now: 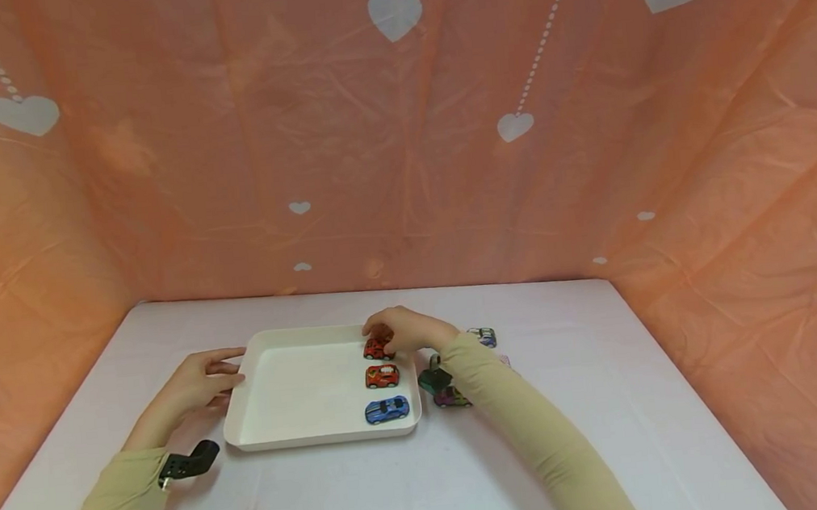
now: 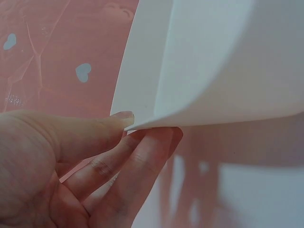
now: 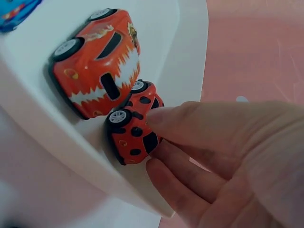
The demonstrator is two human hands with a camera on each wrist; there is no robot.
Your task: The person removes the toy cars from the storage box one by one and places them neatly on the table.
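A white tray (image 1: 304,390) lies on the table, and my left hand (image 1: 197,383) pinches its left rim. The left wrist view shows the thumb over the edge of the tray (image 2: 142,90) and the fingers (image 2: 152,147) below it. At the tray's far right corner, my right hand (image 1: 409,329) pinches a red toy car with black spots (image 3: 135,126) between thumb and fingers. Beside it in the tray stands a red toy car with white flames (image 1: 382,376). Nearest the front is a blue toy car (image 1: 387,410), also in the tray.
Right of the tray, several more toy cars lie on the white table (image 1: 328,497), partly hidden by my right forearm. Among them are a green and purple car (image 1: 453,398) and a silver-blue car (image 1: 484,337). An orange curtain with hearts (image 1: 370,145) surrounds the table's back and sides.
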